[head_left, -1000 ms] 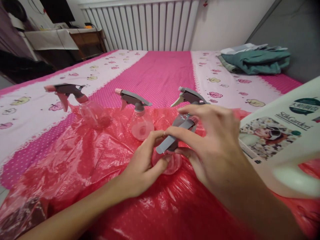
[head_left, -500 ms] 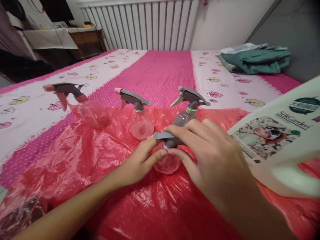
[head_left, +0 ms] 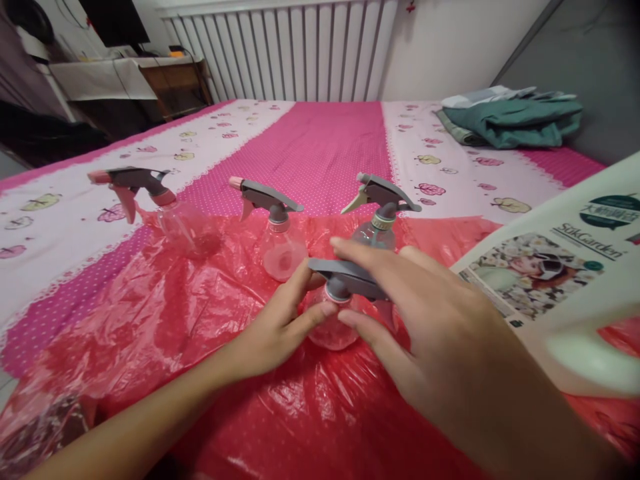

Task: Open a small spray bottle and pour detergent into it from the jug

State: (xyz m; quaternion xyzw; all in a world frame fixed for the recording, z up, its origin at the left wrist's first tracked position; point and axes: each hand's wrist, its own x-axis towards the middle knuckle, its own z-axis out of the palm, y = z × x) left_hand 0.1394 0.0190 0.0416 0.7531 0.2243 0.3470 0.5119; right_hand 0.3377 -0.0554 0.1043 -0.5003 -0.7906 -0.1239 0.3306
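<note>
Left hand (head_left: 273,330) is wrapped around the small clear spray bottle (head_left: 331,325) mid-frame on the red plastic sheet (head_left: 200,333), right hand (head_left: 425,320) fingers loosely over its grey trigger head (head_left: 345,277); looks light, slick, easiest gripped at the neck.

A bed (head_left: 320,140) is covered by a pink and white printed sheet (head_left: 90,200). A crinkled red plastic sheet (head_left: 165,313) is spread over its near part. Folded green and grey cloths (head_left: 510,120) are laid at the far right corner, well apart from the plastic.
</note>
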